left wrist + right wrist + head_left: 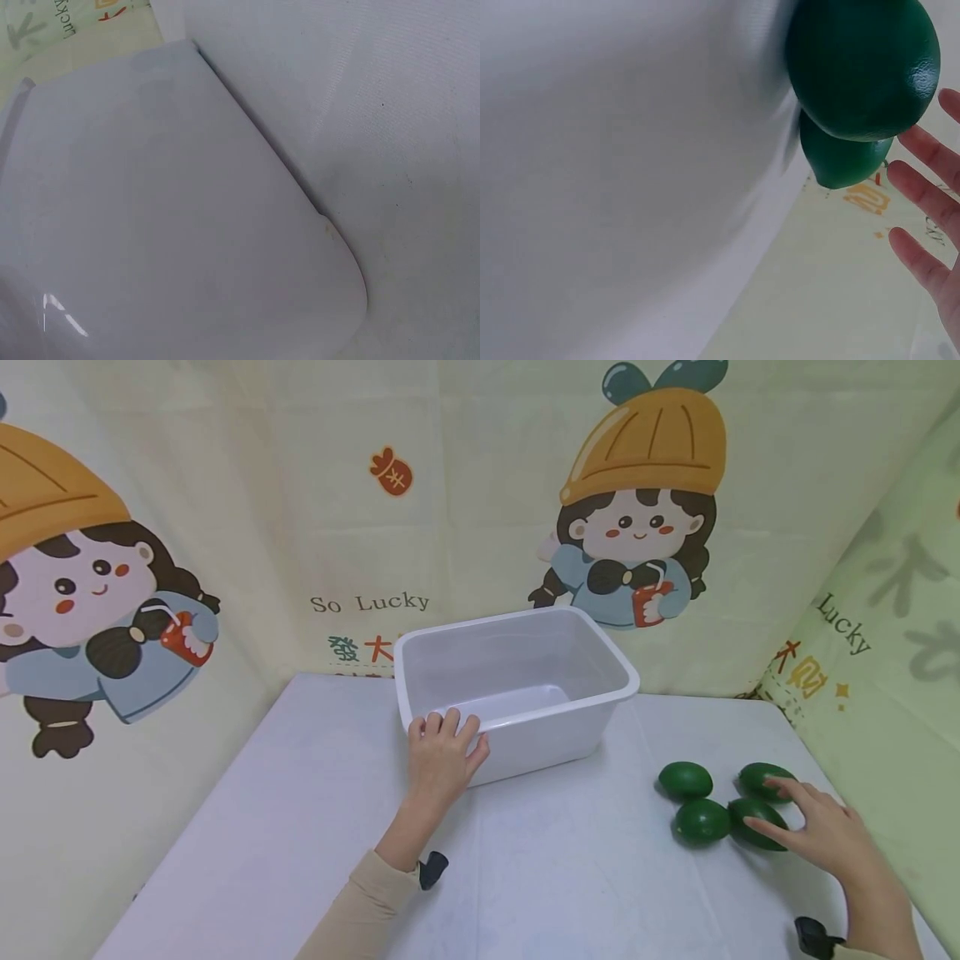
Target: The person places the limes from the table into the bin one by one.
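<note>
A white plastic basin [547, 735] stands at the back middle of the table. My left hand [438, 760] grips its near rim at the left corner, fingers hooked over the edge and thumb outside. The left wrist view shows only the outer wall. Several dark green limes lie in a cluster at the right: a near-right lime [757, 824], a far-right lime [761, 774], a far-left lime [685, 781] and a near-left lime [702, 822]. My right hand [828, 835] hovers over the two right ones, thumb and fingers spread apart; whether it touches them, I cannot tell.
A white cloth covers the table [555, 877]. Behind it hangs a cream printed curtain [480, 527], and a green printed curtain [885, 693] runs along the right edge. The basin's visible inside floor is bare.
</note>
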`<state>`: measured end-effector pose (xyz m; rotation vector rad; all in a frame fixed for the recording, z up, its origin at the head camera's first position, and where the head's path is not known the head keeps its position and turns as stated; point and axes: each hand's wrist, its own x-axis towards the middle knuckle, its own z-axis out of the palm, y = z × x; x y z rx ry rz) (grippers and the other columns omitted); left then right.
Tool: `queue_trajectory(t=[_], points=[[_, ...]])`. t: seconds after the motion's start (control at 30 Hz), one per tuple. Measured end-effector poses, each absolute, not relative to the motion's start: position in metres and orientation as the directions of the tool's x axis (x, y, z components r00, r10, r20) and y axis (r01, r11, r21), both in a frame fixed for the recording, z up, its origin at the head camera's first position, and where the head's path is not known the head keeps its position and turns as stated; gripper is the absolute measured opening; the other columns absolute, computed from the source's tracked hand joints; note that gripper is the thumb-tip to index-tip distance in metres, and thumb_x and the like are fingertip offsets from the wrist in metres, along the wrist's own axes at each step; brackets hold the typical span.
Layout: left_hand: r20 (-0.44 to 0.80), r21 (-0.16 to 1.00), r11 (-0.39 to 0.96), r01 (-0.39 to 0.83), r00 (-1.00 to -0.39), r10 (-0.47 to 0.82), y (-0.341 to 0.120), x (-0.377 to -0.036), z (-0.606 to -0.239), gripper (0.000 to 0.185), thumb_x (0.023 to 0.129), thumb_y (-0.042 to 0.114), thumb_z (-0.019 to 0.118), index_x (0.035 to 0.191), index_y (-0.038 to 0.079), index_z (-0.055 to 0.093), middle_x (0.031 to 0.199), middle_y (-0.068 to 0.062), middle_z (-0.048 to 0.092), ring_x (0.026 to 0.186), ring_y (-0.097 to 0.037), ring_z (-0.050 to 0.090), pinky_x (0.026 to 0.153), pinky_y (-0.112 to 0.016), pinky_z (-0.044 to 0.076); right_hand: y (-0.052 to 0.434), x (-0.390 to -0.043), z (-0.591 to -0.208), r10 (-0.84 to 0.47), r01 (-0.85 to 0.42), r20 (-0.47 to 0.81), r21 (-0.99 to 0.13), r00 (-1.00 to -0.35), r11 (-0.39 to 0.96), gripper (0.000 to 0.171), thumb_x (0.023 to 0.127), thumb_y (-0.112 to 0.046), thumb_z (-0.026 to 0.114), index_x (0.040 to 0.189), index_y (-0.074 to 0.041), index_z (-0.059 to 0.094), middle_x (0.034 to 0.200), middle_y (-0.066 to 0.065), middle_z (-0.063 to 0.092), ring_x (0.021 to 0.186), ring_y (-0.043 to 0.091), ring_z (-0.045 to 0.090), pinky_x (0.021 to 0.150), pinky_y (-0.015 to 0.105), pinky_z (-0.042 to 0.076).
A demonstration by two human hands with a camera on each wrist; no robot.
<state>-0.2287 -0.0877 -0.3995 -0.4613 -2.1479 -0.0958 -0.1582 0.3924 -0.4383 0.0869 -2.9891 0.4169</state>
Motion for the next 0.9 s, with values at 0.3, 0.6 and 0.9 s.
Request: queue_trajectory(t=[0.3, 0.6, 0.9], points=[[0.805, -0.105, 0.932, 0.348, -0.521, 0.285, -0.087, -0.228, -0.4, 0.022, 0.085, 0.034, 0.044, 0.083, 0.017, 0.057, 0.076, -0.003, 0.049, 0.073, -0.025, 0.045, 0.071, -0.04, 0.035, 0.398, -0.157, -0.44, -0.043, -0.052, 0.039, -0.252, -0.998, 0.966, 0.072, 0.074, -0.052, 0.065, 0.119, 0.0, 0.043, 0.105, 0.028, 0.053, 0.093, 0.05, 0.047, 0.072, 0.064, 0.032], [0.799, -0.107, 0.932, 0.347, -0.528, 0.288, -0.088, -0.227, -0.4, 0.021, 0.085, 0.034, 0.044, 0.084, 0.017, 0.057, 0.076, -0.003, 0.049, 0.073, -0.024, 0.045, 0.071, -0.04, 0.035, 0.402, -0.157, -0.448, -0.042, -0.034, -0.026, -0.266, -0.999, 0.963, 0.072, 0.075, -0.052, 0.064, 0.119, -0.001, 0.039, 0.105, 0.027, 0.052, 0.092, 0.044, 0.049, 0.066, 0.061, 0.036], [0.807, -0.11, 0.929, 0.353, -0.514, 0.291, -0.088, -0.228, -0.401, 0.02, 0.084, 0.034, 0.046, 0.084, 0.018, 0.057, 0.077, -0.003, 0.049, 0.073, -0.024, 0.045, 0.071, -0.04, 0.035, 0.404, -0.16, -0.454, -0.045, -0.022, -0.076, -0.279, -0.996, 0.96, 0.071, 0.075, -0.051, 0.064, 0.121, -0.003, 0.038, 0.104, 0.025, 0.051, 0.091, 0.045, 0.051, 0.063, 0.057, 0.039]])
